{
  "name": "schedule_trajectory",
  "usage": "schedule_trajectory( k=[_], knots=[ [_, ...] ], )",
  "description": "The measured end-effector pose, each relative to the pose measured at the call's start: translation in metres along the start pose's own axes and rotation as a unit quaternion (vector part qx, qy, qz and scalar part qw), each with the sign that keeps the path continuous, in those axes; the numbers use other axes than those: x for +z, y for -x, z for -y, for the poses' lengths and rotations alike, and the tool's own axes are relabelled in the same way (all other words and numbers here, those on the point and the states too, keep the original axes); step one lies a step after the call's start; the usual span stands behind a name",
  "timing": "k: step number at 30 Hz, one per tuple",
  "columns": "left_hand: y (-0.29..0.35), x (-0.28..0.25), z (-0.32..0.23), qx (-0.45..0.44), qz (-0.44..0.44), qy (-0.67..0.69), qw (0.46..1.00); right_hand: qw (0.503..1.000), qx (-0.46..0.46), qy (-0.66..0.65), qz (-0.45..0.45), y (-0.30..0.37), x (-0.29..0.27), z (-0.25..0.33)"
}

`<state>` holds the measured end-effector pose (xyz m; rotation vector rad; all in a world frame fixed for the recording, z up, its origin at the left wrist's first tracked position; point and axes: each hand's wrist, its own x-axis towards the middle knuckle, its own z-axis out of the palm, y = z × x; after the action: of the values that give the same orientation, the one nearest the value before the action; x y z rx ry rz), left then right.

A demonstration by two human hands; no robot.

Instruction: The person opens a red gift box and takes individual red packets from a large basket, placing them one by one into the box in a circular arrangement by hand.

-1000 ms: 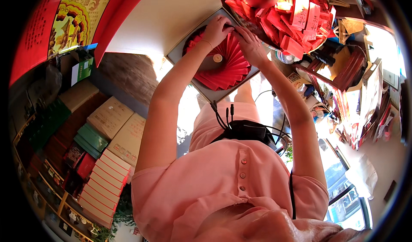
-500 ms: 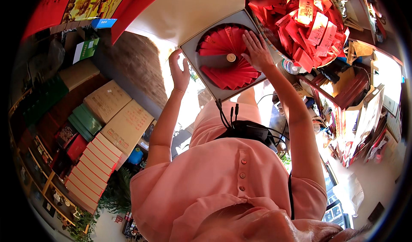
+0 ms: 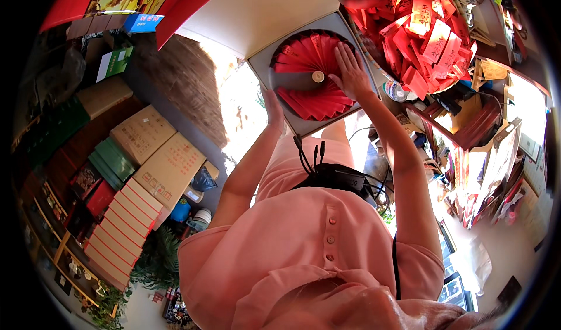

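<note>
A round fan of red envelopes (image 3: 310,81) with a small gold disc (image 3: 318,77) at its centre lies on a square grey board (image 3: 345,29). My right hand (image 3: 350,73) rests flat on the fan's right side, fingers spread, holding nothing. The edge of my left hand (image 3: 272,106) lies along the board's lower left edge, fingers closed against it. Both forearms reach up from my pink shirt (image 3: 315,254).
A heap of loose red envelopes (image 3: 421,32) sits just right of the board. A tape roll (image 3: 397,90) and cluttered papers (image 3: 485,149) lie further right. Cardboard boxes (image 3: 158,154) and stacked flat boxes (image 3: 117,236) stand on the left. A black device with cables (image 3: 342,178) hangs at my chest.
My left hand left the top of the fan and dropped to the board's lower left edge. My right hand slid toward the fan's centre. The view shifted, showing more of the board.
</note>
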<state>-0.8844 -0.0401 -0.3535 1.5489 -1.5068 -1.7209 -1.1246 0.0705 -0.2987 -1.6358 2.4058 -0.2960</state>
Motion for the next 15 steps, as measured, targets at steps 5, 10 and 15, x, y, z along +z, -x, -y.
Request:
schedule_trajectory(
  k=[5, 10, 15],
  knots=[
    [-0.014, -0.002, 0.013, 0.057, 0.035, -0.015, 0.998, 1.000, 0.004, -0.011, -0.011, -0.002, 0.001, -0.002],
    [-0.014, -0.006, 0.003, 0.027, 0.032, 0.029, 0.999, 0.978, 0.043, -0.184, -0.089, 0.009, -0.016, -0.003],
    [0.010, -0.018, -0.049, 0.292, 0.001, -0.264, 0.919, 0.927, 0.202, -0.308, -0.073, 0.067, -0.035, 0.000]
  ],
)
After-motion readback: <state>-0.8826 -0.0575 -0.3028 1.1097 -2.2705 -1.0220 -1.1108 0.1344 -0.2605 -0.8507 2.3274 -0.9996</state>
